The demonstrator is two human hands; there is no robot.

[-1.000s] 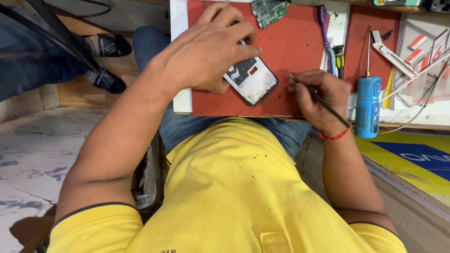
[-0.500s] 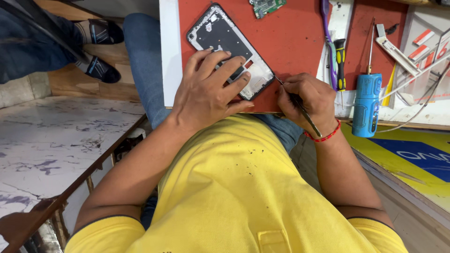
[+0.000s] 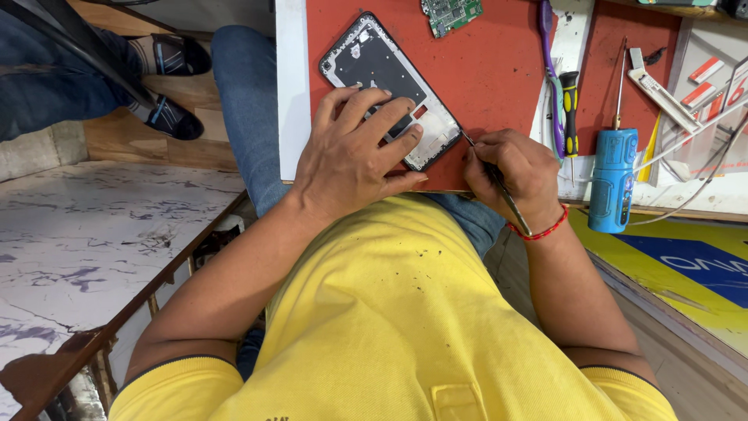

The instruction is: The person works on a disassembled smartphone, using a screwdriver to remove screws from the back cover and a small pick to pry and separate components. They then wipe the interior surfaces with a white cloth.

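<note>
An opened phone body (image 3: 378, 66), black with a light rim, lies slanted on a red work mat (image 3: 499, 78). My left hand (image 3: 354, 152) presses flat on its near end, fingers spread over it. My right hand (image 3: 514, 171) grips a thin dark tool (image 3: 499, 187) like a pen, its tip touching the phone's near right corner. A red thread band circles my right wrist.
A green circuit board (image 3: 450, 14) lies at the mat's far edge. To the right are a purple tool (image 3: 548, 70), a black-and-yellow screwdriver (image 3: 570, 101), a blue cylindrical device (image 3: 612, 179) and white cables. Another person's legs and socked feet (image 3: 167, 86) are at the upper left.
The view has shifted, so the phone body shows more fully. My left hand slid down from covering it to pressing its near end. My right hand keeps the tool at the corner.
</note>
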